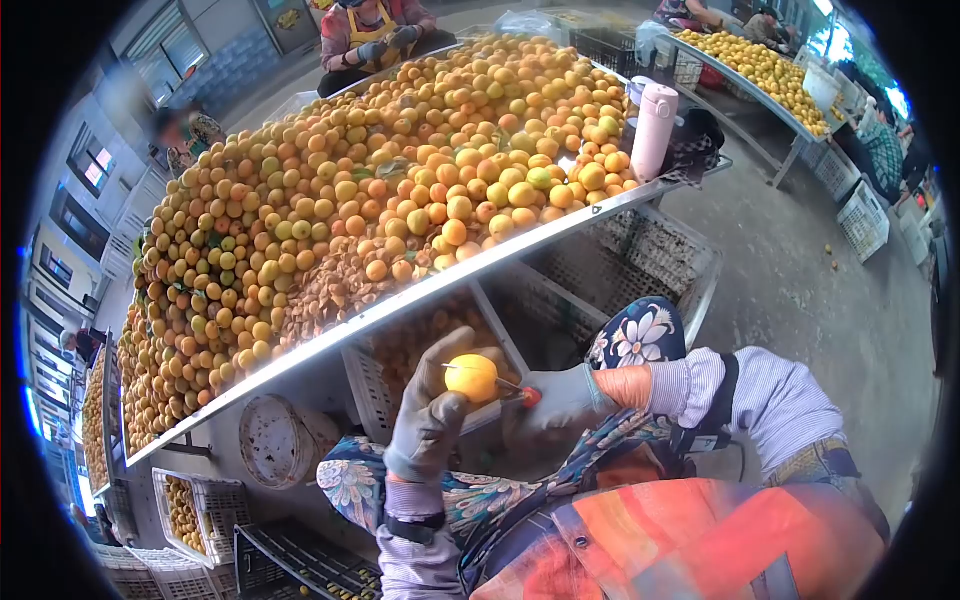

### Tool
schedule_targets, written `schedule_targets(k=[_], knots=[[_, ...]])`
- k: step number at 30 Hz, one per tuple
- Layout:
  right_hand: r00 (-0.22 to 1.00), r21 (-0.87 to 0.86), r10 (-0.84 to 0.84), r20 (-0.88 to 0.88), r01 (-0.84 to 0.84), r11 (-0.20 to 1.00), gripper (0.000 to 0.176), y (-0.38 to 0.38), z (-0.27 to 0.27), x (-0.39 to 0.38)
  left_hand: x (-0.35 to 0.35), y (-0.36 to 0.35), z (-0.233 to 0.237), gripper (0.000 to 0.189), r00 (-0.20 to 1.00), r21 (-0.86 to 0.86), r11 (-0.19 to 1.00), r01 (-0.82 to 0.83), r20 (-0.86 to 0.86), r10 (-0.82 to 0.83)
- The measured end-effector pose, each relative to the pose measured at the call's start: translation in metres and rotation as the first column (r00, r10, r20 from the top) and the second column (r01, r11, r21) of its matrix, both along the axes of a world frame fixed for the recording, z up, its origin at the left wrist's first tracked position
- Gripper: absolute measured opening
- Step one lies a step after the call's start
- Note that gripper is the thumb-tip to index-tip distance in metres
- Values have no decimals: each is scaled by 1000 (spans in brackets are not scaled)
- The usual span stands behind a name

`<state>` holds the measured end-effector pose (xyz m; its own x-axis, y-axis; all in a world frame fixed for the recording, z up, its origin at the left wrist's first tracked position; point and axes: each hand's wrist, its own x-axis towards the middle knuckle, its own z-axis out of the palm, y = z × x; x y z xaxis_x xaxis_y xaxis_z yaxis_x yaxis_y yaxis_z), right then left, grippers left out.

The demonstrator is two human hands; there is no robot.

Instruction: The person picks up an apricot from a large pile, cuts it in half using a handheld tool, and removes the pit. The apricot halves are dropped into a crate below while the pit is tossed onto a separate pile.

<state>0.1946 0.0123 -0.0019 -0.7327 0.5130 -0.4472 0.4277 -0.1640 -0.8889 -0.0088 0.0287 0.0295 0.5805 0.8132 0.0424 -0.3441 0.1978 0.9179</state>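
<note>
My left hand [432, 405], in a grey glove, grips a yellow-orange fruit [471, 378] between thumb and fingers. Closed round a small tool with a red handle [530, 397] is my gloved right hand [560, 400]. The tool's thin blade reaches to the fruit, and a thin metal tip shows at the fruit's far left side. Both hands are above my lap, near a crate [505, 345] under the table edge. A large heap of similar fruit [330, 200] covers the sloping table just beyond.
A pink bottle [655, 130] stands on the table's right corner. Crates [650, 260] lie beneath it, with a dirty white bucket [275, 440] at the left. Across the table a person [375, 35] wears gloves. Another fruit-covered table [760, 75] and people are at the upper right.
</note>
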Motion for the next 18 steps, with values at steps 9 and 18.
schedule_targets(k=[9, 18], knots=[[913, 10, -253, -321, 271, 963, 26, -11, -69, -5, 20, -23, 3, 85, 993, -232, 970, -75, 71, 94], [996, 134, -36, -87, 48, 990, 26, -8, -1, 24, 13, -8, 20, 73, 965, -2, 995, 99, -242, -97]])
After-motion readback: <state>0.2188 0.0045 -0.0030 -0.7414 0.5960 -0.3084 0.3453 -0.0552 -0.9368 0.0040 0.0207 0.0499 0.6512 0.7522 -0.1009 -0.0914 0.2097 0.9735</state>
